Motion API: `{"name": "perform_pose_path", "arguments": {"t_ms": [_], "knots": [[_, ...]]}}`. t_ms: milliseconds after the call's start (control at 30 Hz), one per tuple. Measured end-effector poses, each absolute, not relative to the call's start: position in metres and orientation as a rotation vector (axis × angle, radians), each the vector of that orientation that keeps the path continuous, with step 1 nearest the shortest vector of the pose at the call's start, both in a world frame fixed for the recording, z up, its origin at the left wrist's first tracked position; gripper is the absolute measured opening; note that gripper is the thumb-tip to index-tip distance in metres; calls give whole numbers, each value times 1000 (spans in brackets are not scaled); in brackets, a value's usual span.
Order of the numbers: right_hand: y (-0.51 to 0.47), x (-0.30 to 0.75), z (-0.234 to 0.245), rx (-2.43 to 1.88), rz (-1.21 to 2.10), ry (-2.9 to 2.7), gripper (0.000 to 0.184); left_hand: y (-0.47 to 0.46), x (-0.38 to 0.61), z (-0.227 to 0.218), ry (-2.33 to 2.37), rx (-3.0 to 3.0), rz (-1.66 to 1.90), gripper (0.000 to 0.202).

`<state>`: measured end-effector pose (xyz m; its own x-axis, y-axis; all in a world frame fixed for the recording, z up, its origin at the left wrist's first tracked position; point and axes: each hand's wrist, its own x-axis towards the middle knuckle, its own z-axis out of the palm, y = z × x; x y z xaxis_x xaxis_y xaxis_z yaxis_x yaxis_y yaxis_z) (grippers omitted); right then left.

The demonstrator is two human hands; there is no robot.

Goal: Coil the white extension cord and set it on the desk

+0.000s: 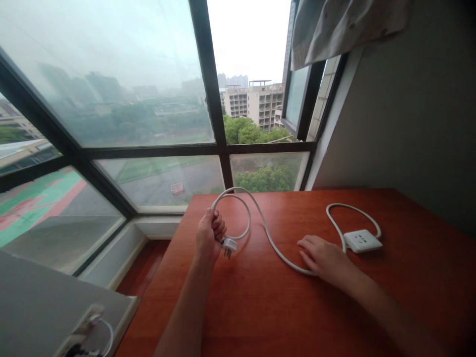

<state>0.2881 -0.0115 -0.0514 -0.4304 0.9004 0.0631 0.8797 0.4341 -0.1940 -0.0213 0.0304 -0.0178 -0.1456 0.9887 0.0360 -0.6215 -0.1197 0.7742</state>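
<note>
A white power cord (273,243) winds over the brown wooden table. My left hand (211,235) is closed around the cord close to its plug, and a loop of cord rises above the fist. The white plug (229,244) sticks out below my fingers with its metal prongs pointing down. Palm down, my right hand (323,258) rests over the cord on the tabletop, its fingers stretched out to the left. Part of the cord is hidden beneath that hand. Beyond it, the cord curves round to a white socket block (362,241) lying on the table.
The wooden table (267,312) reaches back to a dark-framed window (219,148). A window pane (297,99) stands open at the right, beneath a hanging grey cloth (334,29). At lower left, a white wire (109,329) joins a wall outlet (87,320).
</note>
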Motion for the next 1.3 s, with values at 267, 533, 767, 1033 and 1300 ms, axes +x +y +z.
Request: {"name": "perform_pose_path", "arguments": {"t_ms": [267, 533, 767, 1033, 1300], "knots": [[-25, 216, -61, -1787, 50, -2506, 12, 27, -17, -15, 693, 732, 1647, 26], [-37, 219, -40, -1650, 278, -2439, 19, 21, -7, -13, 766, 920, 1663, 29], [-33, 215, 20, -1122, 300, -2551, 18, 14, 7, -16, 861, 1239, 1553, 33], [18, 214, 58, -863, 224, -2392, 18, 4, 14, -18, 756, 1220, 1131, 30], [64, 212, 44, -775, 228, -2279, 25, 11, 5, -18, 449, 740, 1077, 24]]}}
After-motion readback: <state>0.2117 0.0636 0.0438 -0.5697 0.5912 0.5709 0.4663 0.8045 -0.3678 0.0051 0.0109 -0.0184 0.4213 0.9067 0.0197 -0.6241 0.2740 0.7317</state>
